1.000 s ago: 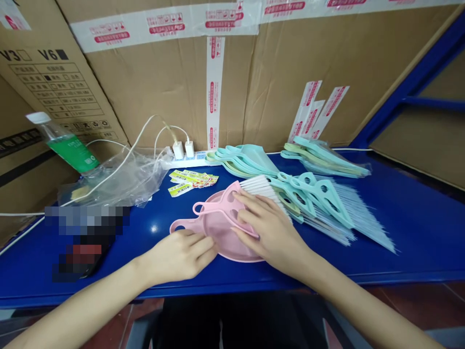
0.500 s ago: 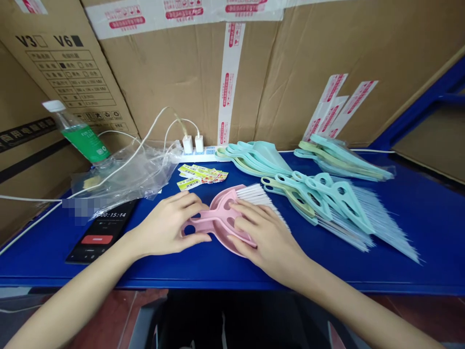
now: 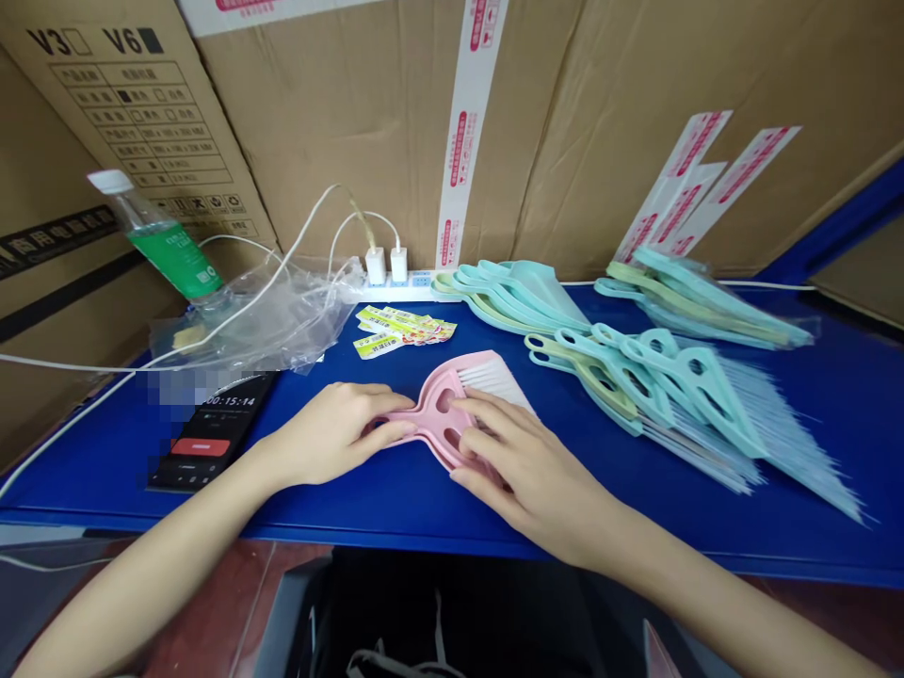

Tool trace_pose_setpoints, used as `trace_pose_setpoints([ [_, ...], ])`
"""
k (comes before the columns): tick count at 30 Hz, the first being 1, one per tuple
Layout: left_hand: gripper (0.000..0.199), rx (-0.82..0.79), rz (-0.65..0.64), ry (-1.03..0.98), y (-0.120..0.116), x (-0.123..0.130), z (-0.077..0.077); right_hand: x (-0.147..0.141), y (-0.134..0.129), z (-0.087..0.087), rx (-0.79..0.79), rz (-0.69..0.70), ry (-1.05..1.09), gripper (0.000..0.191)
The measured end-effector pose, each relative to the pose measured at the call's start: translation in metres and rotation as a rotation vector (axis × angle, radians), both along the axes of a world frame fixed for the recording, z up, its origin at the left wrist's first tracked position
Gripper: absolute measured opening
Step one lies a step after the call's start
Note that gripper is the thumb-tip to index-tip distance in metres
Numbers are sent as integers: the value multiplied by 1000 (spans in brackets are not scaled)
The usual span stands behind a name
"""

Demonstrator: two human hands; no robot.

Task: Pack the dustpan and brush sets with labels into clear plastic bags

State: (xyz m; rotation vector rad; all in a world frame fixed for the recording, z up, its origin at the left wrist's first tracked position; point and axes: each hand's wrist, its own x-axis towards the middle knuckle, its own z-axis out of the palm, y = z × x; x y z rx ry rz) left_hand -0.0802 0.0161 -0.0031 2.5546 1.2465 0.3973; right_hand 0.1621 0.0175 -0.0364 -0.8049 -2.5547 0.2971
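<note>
A blue table holds dustpans, brushes, packets and a phone (screen lit).

On my feed, my left hand and right hand are bare, with slender fingers and slim, uncovered forearms reaching the view's near edge.

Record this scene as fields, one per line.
left hand: pinching the handle end of the pink brush
right hand: on the brush's head
beneath brush: pink dustpan
right side: fanned teal and green brushes
back: stacked dustpans, power strip
left side: smartphone, green-labelled bottle
centre: printed sachets
surface: blue table
</note>
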Motion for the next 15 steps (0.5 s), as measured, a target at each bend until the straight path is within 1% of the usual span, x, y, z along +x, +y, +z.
trace_pose_setpoints([
  [3,32,-85,10,-71,3,2,-3,8,7,10,-74,76,-36,25],
  [5,29,-149,33,-133,5,1,-5,15,19,18,-100,121,-43,31],
  [7,27,-254,67,-190,6,1,-7,21,34,24,-81,146,-41,37],
  [8,28,-329,86,-216,7,0,-8,23,42,25,-91,150,-89,40],
  [10,31,-486,119,-263,8,-1,-10,24,53,22,-103,158,-148,51],
  [11,32,-536,133,-285,8,-2,-10,24,57,19,-112,169,-173,56],
  [13,31,-546,146,-318,8,-2,-11,22,59,9,-128,191,-202,64],
  [15,27,-488,133,-332,9,-1,-11,20,57,-1,-136,193,-207,70],
])
